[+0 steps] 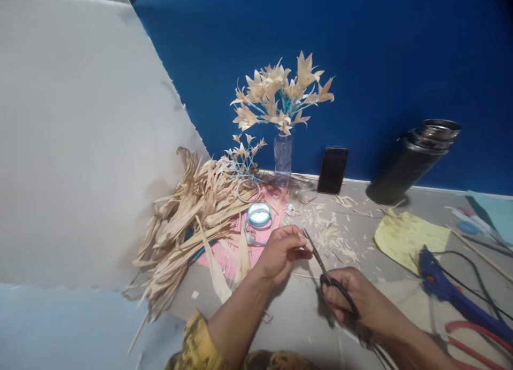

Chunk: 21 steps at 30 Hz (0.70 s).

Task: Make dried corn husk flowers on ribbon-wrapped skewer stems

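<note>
My left hand [280, 252] is closed in a pinch on a small pale piece of dried husk, right at the blades of the scissors. My right hand [352, 300] grips the black-handled scissors [320, 263], blades pointing up and left toward the pinched piece. A heap of dried corn husks [188, 220] lies to the left of my hands. Husk scraps [328, 231] litter the table just beyond the scissors. A clear bottle [282, 156] with husk flowers [280, 92] on blue stems stands at the back.
A roll of tape [258, 214] lies on pink paper [264, 236]. A dark phone [332, 170] leans on the blue wall. A black flask [412, 161] stands at the right, with yellow paper [409, 239], a blue glue gun [449, 290] and its cords nearer.
</note>
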Each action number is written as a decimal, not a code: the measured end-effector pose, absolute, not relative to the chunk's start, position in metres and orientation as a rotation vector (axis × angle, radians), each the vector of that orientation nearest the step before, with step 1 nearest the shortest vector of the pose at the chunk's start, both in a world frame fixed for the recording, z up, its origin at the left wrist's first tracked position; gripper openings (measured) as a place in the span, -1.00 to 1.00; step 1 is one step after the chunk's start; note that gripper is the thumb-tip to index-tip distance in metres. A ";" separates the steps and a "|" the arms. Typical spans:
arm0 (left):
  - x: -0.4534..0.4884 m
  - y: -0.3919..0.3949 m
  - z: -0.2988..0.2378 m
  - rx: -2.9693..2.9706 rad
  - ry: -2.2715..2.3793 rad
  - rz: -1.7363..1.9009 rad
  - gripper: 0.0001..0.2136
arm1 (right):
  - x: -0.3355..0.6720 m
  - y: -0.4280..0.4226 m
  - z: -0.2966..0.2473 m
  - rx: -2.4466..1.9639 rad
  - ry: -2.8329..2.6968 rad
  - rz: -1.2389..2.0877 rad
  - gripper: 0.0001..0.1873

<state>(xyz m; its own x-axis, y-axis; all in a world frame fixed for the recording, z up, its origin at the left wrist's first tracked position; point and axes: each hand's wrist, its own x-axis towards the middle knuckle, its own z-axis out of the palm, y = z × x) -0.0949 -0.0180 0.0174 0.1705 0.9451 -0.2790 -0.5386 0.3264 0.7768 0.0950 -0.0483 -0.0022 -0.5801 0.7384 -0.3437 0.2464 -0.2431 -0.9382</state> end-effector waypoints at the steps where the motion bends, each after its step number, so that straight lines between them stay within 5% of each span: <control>1: -0.096 -0.018 0.018 0.595 0.852 1.133 -0.83 | 0.095 -0.048 -0.002 -1.188 -1.658 1.884 -0.32; 11: -0.099 -0.019 0.021 0.579 0.863 1.094 -0.75 | 0.094 -0.048 -0.018 -1.299 -1.476 1.885 -0.51; 21: -0.065 -0.035 0.006 0.452 0.798 0.959 -0.66 | 0.089 -0.044 0.004 -1.384 -1.162 1.260 -0.66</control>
<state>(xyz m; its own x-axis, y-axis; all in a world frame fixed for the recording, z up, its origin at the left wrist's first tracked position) -0.0655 -0.0346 0.0063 0.3292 0.8570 -0.3964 -0.5460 0.5153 0.6606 0.0885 -0.0441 0.0044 0.0366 0.9886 -0.1461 0.0658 -0.1483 -0.9868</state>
